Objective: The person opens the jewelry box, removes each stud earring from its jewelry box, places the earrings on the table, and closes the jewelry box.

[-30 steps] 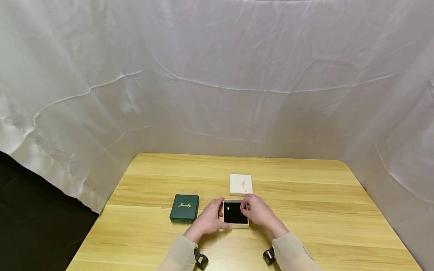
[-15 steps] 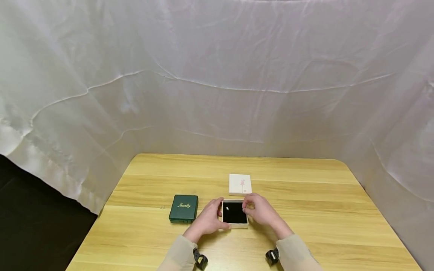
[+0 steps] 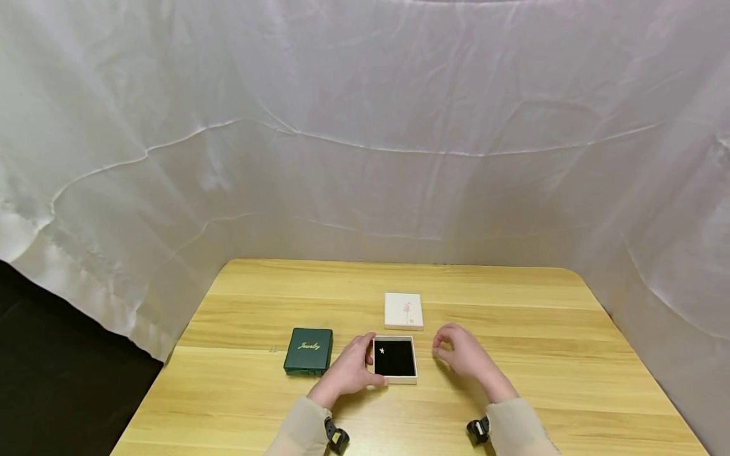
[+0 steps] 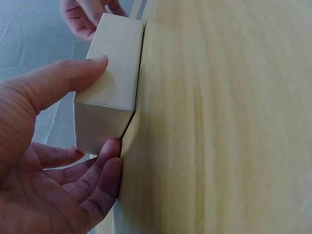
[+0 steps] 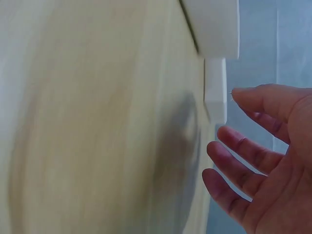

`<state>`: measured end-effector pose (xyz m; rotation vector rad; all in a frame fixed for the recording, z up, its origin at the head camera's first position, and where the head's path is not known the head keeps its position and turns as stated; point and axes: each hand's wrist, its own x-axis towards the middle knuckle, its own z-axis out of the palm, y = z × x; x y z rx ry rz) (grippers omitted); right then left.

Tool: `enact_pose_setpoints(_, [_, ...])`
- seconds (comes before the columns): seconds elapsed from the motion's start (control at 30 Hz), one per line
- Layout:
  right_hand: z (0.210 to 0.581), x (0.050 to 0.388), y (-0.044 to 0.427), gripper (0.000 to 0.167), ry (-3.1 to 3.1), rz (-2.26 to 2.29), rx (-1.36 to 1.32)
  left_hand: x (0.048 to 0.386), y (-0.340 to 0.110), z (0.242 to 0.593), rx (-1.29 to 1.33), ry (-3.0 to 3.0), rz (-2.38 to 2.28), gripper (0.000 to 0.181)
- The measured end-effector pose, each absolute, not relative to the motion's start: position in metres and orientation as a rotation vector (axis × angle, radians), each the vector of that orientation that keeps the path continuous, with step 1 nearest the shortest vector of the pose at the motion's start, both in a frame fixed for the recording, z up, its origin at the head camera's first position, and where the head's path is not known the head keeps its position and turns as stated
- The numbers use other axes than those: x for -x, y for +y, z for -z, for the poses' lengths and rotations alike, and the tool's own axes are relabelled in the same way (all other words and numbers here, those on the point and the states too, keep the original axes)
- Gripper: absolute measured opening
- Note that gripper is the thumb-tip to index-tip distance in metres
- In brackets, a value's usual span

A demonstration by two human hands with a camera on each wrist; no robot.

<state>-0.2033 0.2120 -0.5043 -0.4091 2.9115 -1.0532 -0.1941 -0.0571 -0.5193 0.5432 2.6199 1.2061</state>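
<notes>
An open white jewelry box with a black pad lies on the table. On the pad's upper left sits a tiny star-shaped earring. My left hand holds the box by its left side; in the left wrist view the thumb lies on the front wall and the fingers curl at the left end. My right hand hovers to the right of the box, thumb and index finger together. A tiny thin tip, apparently an earring, shows at the right thumb's end, mostly hidden by the fingers.
A white lid with a pink flower print lies behind the box. The dark green case marked "Jewelry" stands left of my left hand. A pair of tiny earrings lies farther left. Pale cloth hangs around the wooden table.
My right hand has moved from over the black pad out to the right, away from the box, carrying the tiny earring. The left hand stays on the box.
</notes>
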Motion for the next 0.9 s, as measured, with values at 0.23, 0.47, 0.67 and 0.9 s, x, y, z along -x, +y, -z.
enact_pose_setpoints(0.23, [0.511,0.203,0.234,0.017,2.936,0.979,0.370,0.194,-0.058,0.519,-0.553,2.617,-1.210,0.100])
enact_pose_setpoints(0.47, [0.511,0.198,0.251,0.016,2.922,0.941,0.352,0.194,-0.058,0.519,-0.547,2.614,-1.212,0.100])
enact_pose_setpoints(0.67, [0.512,0.193,0.263,0.019,2.906,0.924,0.379,0.194,-0.057,0.518,-0.551,2.606,-1.223,0.100])
enact_pose_setpoints(0.9, [0.514,0.192,0.269,0.018,2.919,0.918,0.361,0.194,-0.057,0.520,-0.554,2.614,-1.219,0.100])
